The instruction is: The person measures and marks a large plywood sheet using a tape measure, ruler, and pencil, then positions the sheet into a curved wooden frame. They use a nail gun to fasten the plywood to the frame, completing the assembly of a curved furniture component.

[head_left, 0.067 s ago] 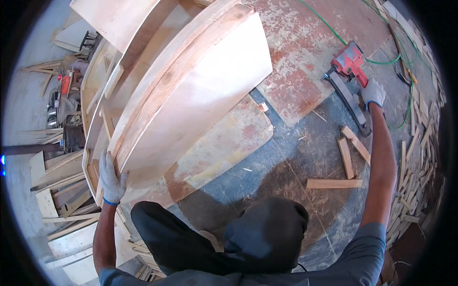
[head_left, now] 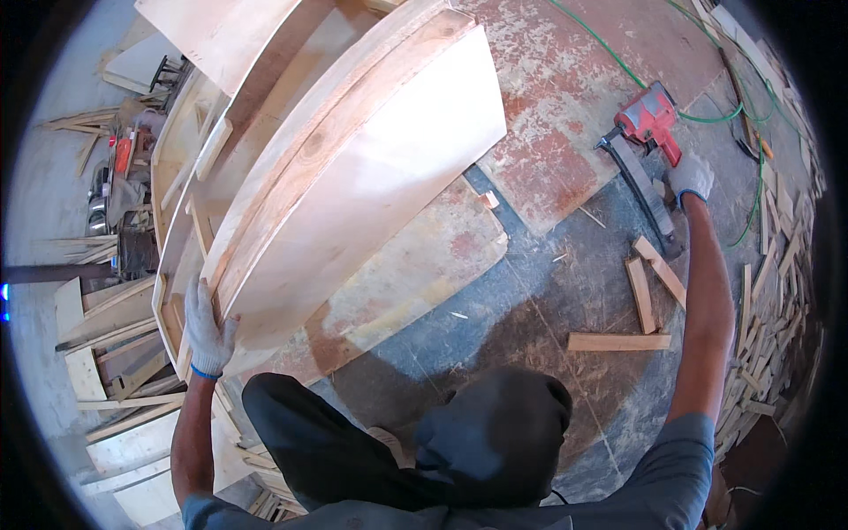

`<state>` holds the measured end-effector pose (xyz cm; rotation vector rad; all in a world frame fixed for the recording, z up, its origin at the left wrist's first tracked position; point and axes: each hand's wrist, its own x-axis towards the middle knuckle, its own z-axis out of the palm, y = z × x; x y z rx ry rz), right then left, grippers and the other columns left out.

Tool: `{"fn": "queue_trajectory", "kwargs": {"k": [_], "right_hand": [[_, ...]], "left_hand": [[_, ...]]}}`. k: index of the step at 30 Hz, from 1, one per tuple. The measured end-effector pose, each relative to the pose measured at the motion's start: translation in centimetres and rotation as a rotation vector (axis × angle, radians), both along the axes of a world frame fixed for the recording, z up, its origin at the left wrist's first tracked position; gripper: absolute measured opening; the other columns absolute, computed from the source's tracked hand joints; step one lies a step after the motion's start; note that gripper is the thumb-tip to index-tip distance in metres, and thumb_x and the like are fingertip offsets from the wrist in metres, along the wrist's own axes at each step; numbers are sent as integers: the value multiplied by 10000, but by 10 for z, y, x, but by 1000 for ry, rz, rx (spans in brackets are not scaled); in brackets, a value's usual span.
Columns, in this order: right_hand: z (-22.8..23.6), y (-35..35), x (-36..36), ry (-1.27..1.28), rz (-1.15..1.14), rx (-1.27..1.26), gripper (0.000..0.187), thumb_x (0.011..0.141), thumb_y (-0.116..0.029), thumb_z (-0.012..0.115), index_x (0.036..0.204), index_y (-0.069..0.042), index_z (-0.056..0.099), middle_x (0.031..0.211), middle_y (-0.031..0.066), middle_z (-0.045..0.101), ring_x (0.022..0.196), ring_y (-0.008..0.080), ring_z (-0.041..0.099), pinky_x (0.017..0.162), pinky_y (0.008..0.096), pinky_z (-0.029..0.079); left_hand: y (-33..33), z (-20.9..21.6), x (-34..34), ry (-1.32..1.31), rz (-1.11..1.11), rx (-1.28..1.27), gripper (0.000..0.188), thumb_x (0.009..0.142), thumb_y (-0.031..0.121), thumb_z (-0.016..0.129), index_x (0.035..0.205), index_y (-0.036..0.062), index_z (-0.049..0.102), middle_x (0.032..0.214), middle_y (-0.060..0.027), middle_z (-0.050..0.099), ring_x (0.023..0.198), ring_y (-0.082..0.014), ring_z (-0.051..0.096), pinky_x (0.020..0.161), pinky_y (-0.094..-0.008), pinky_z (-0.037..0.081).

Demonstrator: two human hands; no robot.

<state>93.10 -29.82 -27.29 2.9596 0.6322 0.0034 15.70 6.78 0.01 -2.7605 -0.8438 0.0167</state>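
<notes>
A large curved wooden panel frame (head_left: 362, 168) with a pale, smooth outer face stands tilted at the upper left. My left hand (head_left: 208, 331), in a whitish glove, holds its near end, fingers along the edge and thumb apart on the face side. Out to the right, my gloved right hand (head_left: 692, 175) is closed around the lower handle of a red nail gun (head_left: 649, 117). The fingers are partly hidden there. The gun's long dark magazine (head_left: 643, 185) slants down toward my forearm, close over the floor.
Several short wood strips (head_left: 618, 342) lie on the stained floor near my right forearm. A green air hose (head_left: 609, 60) curls past the gun. Scrap wood (head_left: 764, 353) is heaped along the right edge. Boards (head_left: 132, 442) and tools (head_left: 119, 172) lie at the left.
The nail gun and my right hand have shifted very slightly downward in the picture. My left hand stays on the frame.
</notes>
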Motion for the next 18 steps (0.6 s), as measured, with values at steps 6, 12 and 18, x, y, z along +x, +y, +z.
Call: {"fn": "queue_trajectory", "kwargs": {"k": [6, 12, 18], "right_hand": [[-43, -27, 9, 519, -121, 235, 372, 754, -324, 733, 922, 8, 731, 868, 168, 734, 822, 319, 726, 726, 442, 566], [53, 6, -114, 954, -321, 884, 207, 760, -196, 728, 847, -10, 707, 767, 58, 670, 662, 143, 644, 598, 317, 523], [111, 1, -224, 996, -317, 1436, 243, 809, -170, 712, 973, -6, 641, 788, 66, 636, 659, 178, 626, 600, 336, 508]], "left_hand": [[11, -10, 4, -41, -46, 3, 840, 868, 235, 714, 1554, 18, 280, 1549, -307, 333, 1421, -489, 345, 1148, -527, 316], [8, -6, 2, -48, -31, 7, 839, 868, 239, 714, 1554, 17, 284, 1550, -285, 353, 1427, -479, 342, 1159, -520, 305], [4, -9, -3, -30, -49, 19, 845, 861, 220, 722, 1548, -4, 285, 1555, -286, 342, 1430, -474, 341, 1162, -505, 308]]}}
